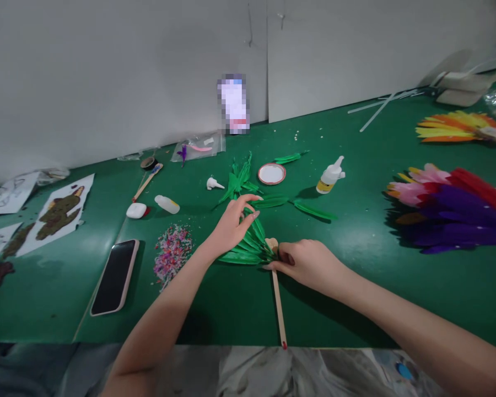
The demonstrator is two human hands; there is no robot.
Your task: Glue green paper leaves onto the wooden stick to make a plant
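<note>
A fan of green feathers (pixel 246 251) lies at the rounded head of a flat wooden stick (pixel 278 309), whose handle runs toward the table's front edge. My right hand (pixel 308 263) is closed in a pinch at the feather bases beside that head. Over the feathers' upper part, my left hand (pixel 233 223) is curved with its fingers apart; whether it touches them is unclear. More loose green feathers (pixel 240 177) lie just beyond my left hand, and another green feather (pixel 314 211) rests to the right of them.
A glue bottle (pixel 329 177) stands beyond my right hand, near a round white lid (pixel 271 173). Leftward are colourful bits (pixel 172 255), a phone (pixel 114 277) and a small white bottle (pixel 167 204). Purple and red feathers (pixel 458 212) lie right. A wall (pixel 149 66) backs the table.
</note>
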